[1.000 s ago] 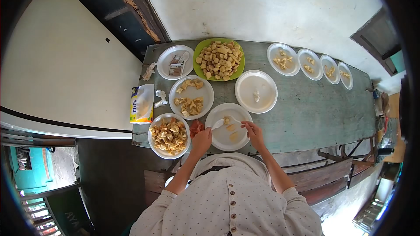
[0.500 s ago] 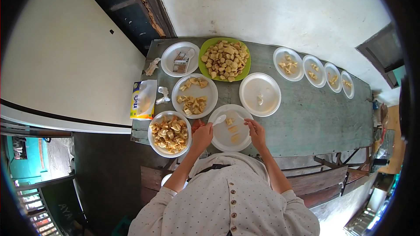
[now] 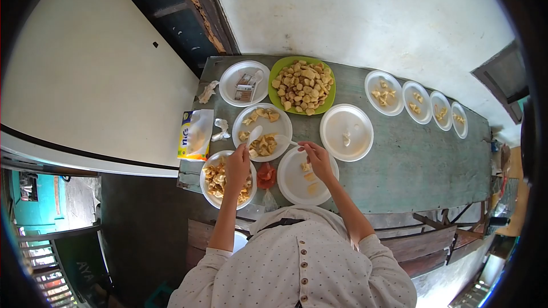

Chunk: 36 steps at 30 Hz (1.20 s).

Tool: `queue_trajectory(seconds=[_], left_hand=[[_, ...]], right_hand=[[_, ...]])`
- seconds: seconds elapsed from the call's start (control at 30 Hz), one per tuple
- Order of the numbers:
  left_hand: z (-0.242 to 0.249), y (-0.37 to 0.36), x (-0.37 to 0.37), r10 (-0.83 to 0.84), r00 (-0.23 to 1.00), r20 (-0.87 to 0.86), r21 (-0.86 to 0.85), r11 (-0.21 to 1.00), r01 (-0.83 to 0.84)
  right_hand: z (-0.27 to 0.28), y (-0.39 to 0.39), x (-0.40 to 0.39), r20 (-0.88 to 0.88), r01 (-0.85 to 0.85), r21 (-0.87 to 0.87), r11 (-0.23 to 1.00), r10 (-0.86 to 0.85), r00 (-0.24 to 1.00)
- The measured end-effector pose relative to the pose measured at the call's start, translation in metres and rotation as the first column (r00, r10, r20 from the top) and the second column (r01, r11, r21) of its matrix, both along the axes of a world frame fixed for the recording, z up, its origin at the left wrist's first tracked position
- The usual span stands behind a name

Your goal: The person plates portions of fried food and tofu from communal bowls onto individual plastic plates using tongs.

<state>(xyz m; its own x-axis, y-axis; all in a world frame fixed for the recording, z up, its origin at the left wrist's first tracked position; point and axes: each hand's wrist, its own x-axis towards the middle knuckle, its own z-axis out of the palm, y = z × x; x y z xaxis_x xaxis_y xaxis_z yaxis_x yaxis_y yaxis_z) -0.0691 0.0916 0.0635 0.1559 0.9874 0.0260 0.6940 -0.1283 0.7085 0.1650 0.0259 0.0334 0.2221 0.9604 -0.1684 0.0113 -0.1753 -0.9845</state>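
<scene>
My left hand (image 3: 238,166) is closed round a white plastic spoon (image 3: 254,133), whose bowl is over the plate of folded dumpling-like pieces (image 3: 233,131). In my right hand (image 3: 315,157) is a pale plastic spoon (image 3: 283,139); its tip reaches the pieces (image 3: 265,145) on that same plate. Under my right wrist lies a white plate (image 3: 291,185) with a few pale pieces (image 3: 310,177) in a row. A plate heaped with browned folded pieces (image 3: 214,178) is partly hidden by my left hand. Between these two plates sits a red item in a clear bag (image 3: 266,175).
Behind stands a green plate (image 3: 333,97) piled with round, pale brown pieces. Beside it, a white plate (image 3: 226,94) holds small packs and a spoon. One white plate (image 3: 345,115) carries a small piece. Several portioned plates (image 3: 374,100) line the wall. A tissue pack (image 3: 196,135) is left.
Both hands with their spoons have moved left and away from me, from the near plate to the plate of folded pieces. The red bagged item has come into fuller view.
</scene>
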Motion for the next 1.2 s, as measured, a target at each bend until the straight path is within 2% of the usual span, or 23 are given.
queue_trajectory(seconds=[0.13,0.2,0.23,0.3,0.33,0.4,0.67,0.73,0.83,0.93,1.0,1.17,1.2], left_hand=[[0.017,-0.004,0.008,-0.002,1.000,-0.026,0.112,0.994,0.005],[0.013,-0.008,0.014,-0.092,0.994,-0.061,0.249,0.963,0.105],[0.014,-0.012,0.018,-0.093,0.994,-0.063,0.249,0.963,0.106],[0.017,-0.019,0.026,-0.201,0.959,-0.199,0.278,0.927,0.253],[0.016,-0.021,0.029,-0.201,0.959,-0.200,0.281,0.926,0.252],[0.013,-0.025,0.034,-0.266,0.947,-0.179,0.316,0.896,0.312],[0.013,-0.040,0.039,-0.260,0.953,-0.157,0.321,0.899,0.298],[0.014,-0.046,0.039,-0.240,0.958,-0.159,0.318,0.906,0.280],[0.016,-0.056,0.036,-0.211,0.963,-0.170,0.313,0.915,0.256],[0.018,-0.063,0.032,-0.210,0.963,-0.167,0.268,0.931,0.249],[0.022,-0.066,0.031,-0.204,0.939,-0.277,0.428,0.849,0.311],[0.022,-0.078,0.034,-0.231,0.939,-0.255,0.438,0.838,0.325],[0.019,-0.080,0.035,-0.240,0.940,-0.241,0.448,0.832,0.327]], right_hand=[[0.009,0.012,-0.010,0.036,-0.040,-0.007,0.999,0.040,0.999],[0.000,0.013,-0.010,0.050,-0.063,-0.023,0.998,0.064,0.997],[-0.004,0.012,-0.010,0.067,-0.084,-0.044,0.995,0.087,0.994],[-0.009,0.007,-0.007,0.101,-0.125,-0.088,0.988,0.133,0.986],[-0.011,0.006,-0.005,0.135,-0.166,-0.132,0.977,0.183,0.974],[-0.015,0.001,-0.002,0.166,-0.175,-0.107,0.979,0.192,0.967],[-0.011,-0.014,0.001,0.320,-0.339,-0.031,0.940,0.331,0.888],[-0.006,-0.019,-0.003,0.391,-0.335,0.001,0.942,0.308,0.867],[-0.004,-0.024,-0.004,0.397,-0.290,0.052,0.956,0.247,0.884],[-0.010,-0.031,0.000,0.326,-0.250,0.052,0.967,0.220,0.919],[-0.014,-0.035,0.004,0.339,-0.249,0.049,0.967,0.218,0.915],[-0.018,-0.046,0.013,0.318,-0.185,0.074,0.980,0.153,0.936],[-0.021,-0.047,0.017,0.361,-0.127,0.119,0.985,0.076,0.929]])
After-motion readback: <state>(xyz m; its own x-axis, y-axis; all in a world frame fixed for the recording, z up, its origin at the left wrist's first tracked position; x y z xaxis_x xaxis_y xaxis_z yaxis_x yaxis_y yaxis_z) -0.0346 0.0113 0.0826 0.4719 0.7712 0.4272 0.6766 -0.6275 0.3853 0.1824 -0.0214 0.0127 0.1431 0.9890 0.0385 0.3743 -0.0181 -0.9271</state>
